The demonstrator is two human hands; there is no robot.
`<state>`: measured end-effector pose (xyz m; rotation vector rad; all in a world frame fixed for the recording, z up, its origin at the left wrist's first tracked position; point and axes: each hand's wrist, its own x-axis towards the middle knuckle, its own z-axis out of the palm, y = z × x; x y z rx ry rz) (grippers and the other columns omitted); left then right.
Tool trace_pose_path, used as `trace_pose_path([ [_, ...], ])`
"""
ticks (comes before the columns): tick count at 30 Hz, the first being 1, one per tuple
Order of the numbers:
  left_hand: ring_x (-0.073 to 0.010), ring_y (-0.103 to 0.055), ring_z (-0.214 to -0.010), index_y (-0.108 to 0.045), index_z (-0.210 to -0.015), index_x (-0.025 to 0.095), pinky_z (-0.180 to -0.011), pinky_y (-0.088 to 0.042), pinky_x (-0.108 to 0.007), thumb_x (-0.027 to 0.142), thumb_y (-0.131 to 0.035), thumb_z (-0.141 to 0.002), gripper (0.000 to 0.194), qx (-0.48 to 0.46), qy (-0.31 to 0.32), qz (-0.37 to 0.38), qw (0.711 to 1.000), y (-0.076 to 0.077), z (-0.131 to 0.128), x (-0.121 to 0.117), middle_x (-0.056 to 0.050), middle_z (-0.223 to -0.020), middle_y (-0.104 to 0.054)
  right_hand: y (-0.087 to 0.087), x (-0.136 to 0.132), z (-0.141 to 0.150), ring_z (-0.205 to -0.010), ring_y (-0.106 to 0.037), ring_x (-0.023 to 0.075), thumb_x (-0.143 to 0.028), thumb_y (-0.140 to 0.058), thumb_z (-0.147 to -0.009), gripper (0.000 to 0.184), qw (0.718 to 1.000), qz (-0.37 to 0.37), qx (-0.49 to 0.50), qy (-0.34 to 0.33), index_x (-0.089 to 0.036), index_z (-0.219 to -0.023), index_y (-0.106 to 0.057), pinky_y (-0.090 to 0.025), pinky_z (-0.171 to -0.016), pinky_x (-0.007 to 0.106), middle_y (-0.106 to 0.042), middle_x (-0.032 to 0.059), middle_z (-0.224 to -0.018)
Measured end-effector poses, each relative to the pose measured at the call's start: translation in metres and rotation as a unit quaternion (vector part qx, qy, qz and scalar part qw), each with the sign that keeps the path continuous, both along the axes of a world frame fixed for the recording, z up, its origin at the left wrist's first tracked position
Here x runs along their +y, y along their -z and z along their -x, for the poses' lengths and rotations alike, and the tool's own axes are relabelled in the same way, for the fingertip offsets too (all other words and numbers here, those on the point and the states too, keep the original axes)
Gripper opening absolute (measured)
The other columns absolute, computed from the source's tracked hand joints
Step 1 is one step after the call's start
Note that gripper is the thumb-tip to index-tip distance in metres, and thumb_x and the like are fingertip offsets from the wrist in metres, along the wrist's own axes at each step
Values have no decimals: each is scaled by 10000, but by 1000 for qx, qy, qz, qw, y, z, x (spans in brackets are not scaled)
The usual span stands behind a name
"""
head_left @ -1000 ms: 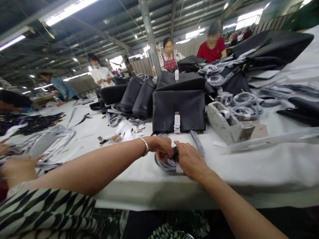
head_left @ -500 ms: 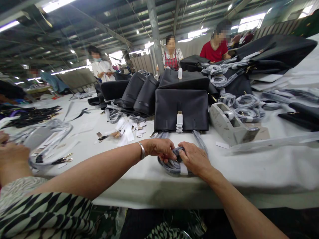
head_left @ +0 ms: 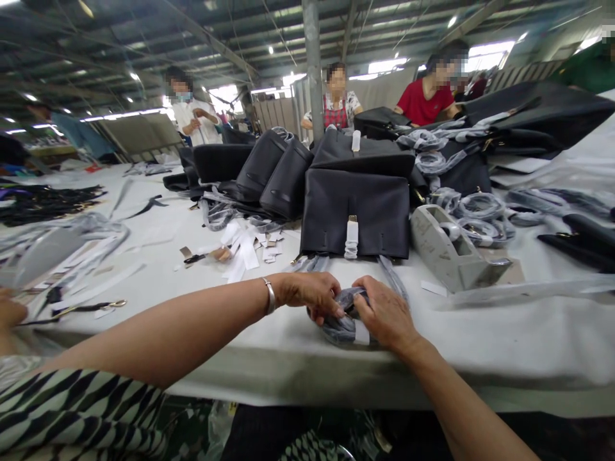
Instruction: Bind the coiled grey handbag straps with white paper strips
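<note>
At the table's front edge lies a coiled bag strap [head_left: 339, 330] in clear plastic wrap, with a white band [head_left: 362, 333] round its near side. My left hand [head_left: 314, 296], a silver bracelet at the wrist, pinches the coil's left part with its fingers. From the right, my right hand [head_left: 384, 312] grips the coil's upper right part, thumb bent in towards the middle. Just behind stands a black handbag [head_left: 358, 205] with a white-wrapped clasp [head_left: 352, 237]. Its plastic-wrapped handles [head_left: 394, 278] reach down towards my hands.
Right of the bag stands a grey tape dispenser [head_left: 446, 256], with several wrapped strap coils [head_left: 480, 206] behind it. White paper scraps [head_left: 243, 246] lie to the left. More black bags [head_left: 273, 169] are piled behind. Another person's hand [head_left: 10, 308] is at the far left edge; co-workers stand across the table.
The view has shifted slightly. Both my hands stay on the coiled strap, a little further apart at the fingertips. At the far left, the other person's hand has moved outward, mostly out of view.
</note>
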<state>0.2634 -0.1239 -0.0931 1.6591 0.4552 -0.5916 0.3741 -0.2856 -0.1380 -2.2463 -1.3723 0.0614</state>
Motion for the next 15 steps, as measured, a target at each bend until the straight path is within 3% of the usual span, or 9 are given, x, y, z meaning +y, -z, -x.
trace_pose_path([
  [6, -88, -465, -414, -529, -732, 158, -378, -371, -197, 312, -814, -492, 403, -30, -47, -31, 998, 12, 0, -5, 63, -543, -516, -3, 4, -1, -922, -601, 236, -238, -403, -875, 235, 1000, 27, 9, -7, -191, -1058, -543, -377, -820, 347, -651, 65, -946],
  [9, -97, -455, -408, -510, -700, 165, -389, -372, -208, 288, -831, -459, 420, -19, -47, -47, 998, 9, -2, -12, 68, -507, -490, -6, 2, -4, -904, -614, 240, -232, -400, -844, 284, 998, 30, 54, -21, -188, -1083, -548, -427, -819, 373, -657, 73, -949],
  [11, -123, -488, -438, -513, -730, 170, -421, -400, -232, 345, -849, -464, 463, -6, -64, -71, 995, 1, 2, -18, 58, -523, -502, -6, -2, -14, -986, -607, 242, -236, -439, -798, 341, 995, -17, 78, -59, -195, -1117, -554, -456, -866, 385, -650, 82, -1047],
  [13, -170, -570, -576, -540, -823, 174, -517, -456, -270, 404, -851, -484, 514, -52, -108, -167, 979, -6, 10, -21, 10, -671, -592, -2, -7, -32, -1177, -530, 260, -281, -482, -779, 412, 990, -109, 64, -56, -206, -1179, -547, -425, -989, 422, -588, 97, -1237],
  [15, -218, -611, -800, -559, -966, 189, -688, -487, -312, 394, -817, -550, 531, -148, -181, -319, 918, -10, 21, -14, -39, -920, -639, 4, -8, -56, -1325, -400, 293, -386, -501, -788, 505, 980, -191, 49, 30, -196, -1256, -519, -332, -1093, 478, -481, 120, -1390],
])
